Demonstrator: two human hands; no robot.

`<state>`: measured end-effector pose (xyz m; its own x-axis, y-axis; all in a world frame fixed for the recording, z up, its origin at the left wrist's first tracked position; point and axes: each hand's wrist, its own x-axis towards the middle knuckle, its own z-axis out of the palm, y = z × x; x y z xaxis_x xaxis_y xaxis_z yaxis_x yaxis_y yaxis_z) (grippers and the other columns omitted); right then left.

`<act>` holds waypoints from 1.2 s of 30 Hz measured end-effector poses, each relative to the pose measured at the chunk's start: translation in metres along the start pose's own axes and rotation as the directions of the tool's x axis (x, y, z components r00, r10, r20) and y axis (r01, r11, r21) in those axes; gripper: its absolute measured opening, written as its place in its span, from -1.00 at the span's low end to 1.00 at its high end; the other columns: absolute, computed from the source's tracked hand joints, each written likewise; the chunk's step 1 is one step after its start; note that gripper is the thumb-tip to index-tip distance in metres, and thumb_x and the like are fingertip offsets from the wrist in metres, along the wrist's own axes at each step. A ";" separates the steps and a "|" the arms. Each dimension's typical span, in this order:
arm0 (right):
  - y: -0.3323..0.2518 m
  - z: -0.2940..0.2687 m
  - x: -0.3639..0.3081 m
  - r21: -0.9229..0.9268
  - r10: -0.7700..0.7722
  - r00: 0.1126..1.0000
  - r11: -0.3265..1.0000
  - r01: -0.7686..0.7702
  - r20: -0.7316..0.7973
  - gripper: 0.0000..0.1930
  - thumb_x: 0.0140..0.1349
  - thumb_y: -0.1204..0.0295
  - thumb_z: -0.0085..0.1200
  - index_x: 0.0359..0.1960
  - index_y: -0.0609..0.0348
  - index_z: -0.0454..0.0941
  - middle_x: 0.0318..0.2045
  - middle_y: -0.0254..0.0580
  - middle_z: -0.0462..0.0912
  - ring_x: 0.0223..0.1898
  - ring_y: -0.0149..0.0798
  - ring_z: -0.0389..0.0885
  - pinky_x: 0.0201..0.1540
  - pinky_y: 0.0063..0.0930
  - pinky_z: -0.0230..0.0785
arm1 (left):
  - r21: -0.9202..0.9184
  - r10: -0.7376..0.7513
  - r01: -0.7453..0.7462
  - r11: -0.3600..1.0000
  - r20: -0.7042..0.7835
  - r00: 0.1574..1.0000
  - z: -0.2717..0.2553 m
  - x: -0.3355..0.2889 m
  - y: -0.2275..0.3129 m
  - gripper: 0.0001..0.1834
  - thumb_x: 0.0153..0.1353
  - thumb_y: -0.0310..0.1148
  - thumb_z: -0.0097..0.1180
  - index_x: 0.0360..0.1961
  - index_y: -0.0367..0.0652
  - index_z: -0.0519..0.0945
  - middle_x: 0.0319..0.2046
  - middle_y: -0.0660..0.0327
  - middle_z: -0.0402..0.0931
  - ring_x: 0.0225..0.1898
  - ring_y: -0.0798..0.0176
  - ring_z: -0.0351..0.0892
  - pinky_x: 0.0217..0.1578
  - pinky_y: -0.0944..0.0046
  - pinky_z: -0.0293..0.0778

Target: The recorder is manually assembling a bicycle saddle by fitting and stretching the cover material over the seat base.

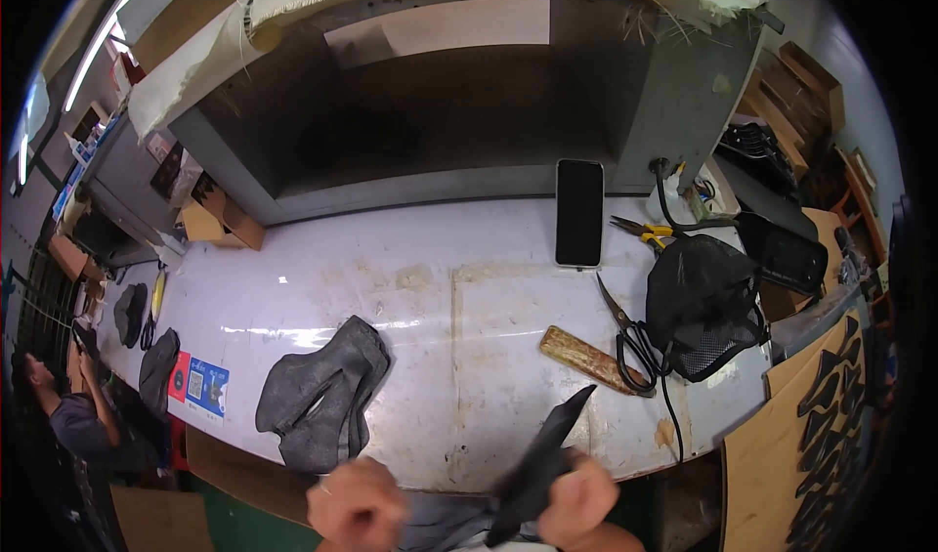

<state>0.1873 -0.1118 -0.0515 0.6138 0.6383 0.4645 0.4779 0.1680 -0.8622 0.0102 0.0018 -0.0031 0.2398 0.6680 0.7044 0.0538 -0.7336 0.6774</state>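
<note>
At the table's front edge, my right hand (pixel 578 503) is closed on a long, pointed black leather-like piece (pixel 537 464), which stands tilted with its tip up and to the right. My left hand (pixel 360 501) is a little apart on the left, its fingers curled together and blurred. Whether anything small is inside it is hidden. Just beyond the left hand lie several dark, curved leather-like pieces (pixel 332 386), overlapping on the white table (pixel 430 347).
To the right lie black scissors (pixel 635 349), a worn flat bar (pixel 586 359), a black mesh cap (pixel 699 303) and yellow-handled pliers (pixel 645 232). A phone (pixel 579 213) rests before a grey metal housing (pixel 469 186). A cardboard sheet (pixel 772 454) holds black cutouts. A person (pixel 83 415) sits far left.
</note>
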 end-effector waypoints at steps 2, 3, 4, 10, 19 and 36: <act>-0.033 0.011 0.037 0.271 -0.256 0.941 0.943 0.193 0.221 -0.92 0.22 0.60 0.05 -0.41 0.38 0.47 -0.51 0.06 0.53 -0.53 0.00 0.53 -0.46 -0.29 0.40 | -0.067 -0.018 0.021 0.998 0.044 0.999 0.013 0.003 0.017 -0.69 0.13 -0.32 0.27 -0.58 -0.21 0.42 -0.62 0.18 0.41 -0.71 0.33 0.35 -0.70 0.32 0.25; -0.042 0.014 0.040 0.284 -0.265 0.939 0.938 0.198 0.220 -0.93 0.22 0.60 0.05 -0.41 0.38 0.47 -0.50 0.06 0.53 -0.53 0.01 0.53 -0.46 -0.28 0.40 | -0.123 -0.031 0.022 0.992 -0.071 0.997 0.028 0.011 0.022 -0.70 0.12 -0.34 0.27 -0.60 -0.23 0.42 -0.66 0.19 0.40 -0.72 0.32 0.34 -0.70 0.31 0.24; -0.047 0.016 0.042 0.296 -0.275 0.936 0.933 0.205 0.218 -0.93 0.21 0.61 0.06 -0.40 0.38 0.47 -0.49 0.06 0.53 -0.53 0.02 0.53 -0.47 -0.27 0.40 | -0.181 -0.050 0.016 0.983 -0.184 0.982 0.037 0.018 0.027 -0.70 0.11 -0.36 0.28 -0.61 -0.24 0.43 -0.69 0.20 0.39 -0.74 0.32 0.33 -0.71 0.30 0.22; -0.049 0.014 0.044 0.372 -0.391 0.900 0.878 0.301 0.195 -0.90 0.24 0.56 0.05 -0.30 0.37 0.45 -0.42 0.09 0.55 -0.50 0.03 0.54 -0.45 -0.24 0.43 | 0.126 -0.068 0.030 0.992 0.317 0.946 0.017 0.032 0.041 -0.54 0.04 -0.37 0.31 -0.07 -0.33 0.45 -0.25 -0.07 0.48 -0.31 0.01 0.48 -0.27 0.15 0.44; -0.044 0.018 0.041 0.429 -0.298 0.922 0.887 0.172 0.246 -0.88 0.35 0.51 -0.02 -0.30 0.35 0.44 -0.37 0.06 0.56 -0.45 -0.11 0.55 -0.40 -0.36 0.41 | 0.354 0.020 -0.171 0.919 0.393 0.919 0.001 0.048 0.057 -0.86 0.16 -0.48 0.18 -0.25 -0.29 0.60 -0.55 0.04 0.53 -0.57 -0.01 0.53 -0.54 0.11 0.43; -0.080 0.013 0.076 0.205 -0.401 0.901 0.908 0.366 0.168 -0.90 0.13 0.62 0.14 -0.46 0.28 0.46 -0.59 -0.04 0.47 -0.62 0.01 0.47 -0.54 -0.21 0.34 | 0.471 0.191 -0.458 0.754 0.510 0.839 0.004 0.065 0.073 -0.79 0.10 -0.50 0.28 -0.25 -0.38 0.61 -0.50 0.13 0.50 -0.57 0.16 0.52 -0.62 0.25 0.41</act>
<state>0.1874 -0.0665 0.0506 0.2558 0.6335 0.7302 0.5293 0.5403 -0.6541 0.0333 -0.0085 0.0915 0.7056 0.3564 0.6124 0.3868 -0.9179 0.0885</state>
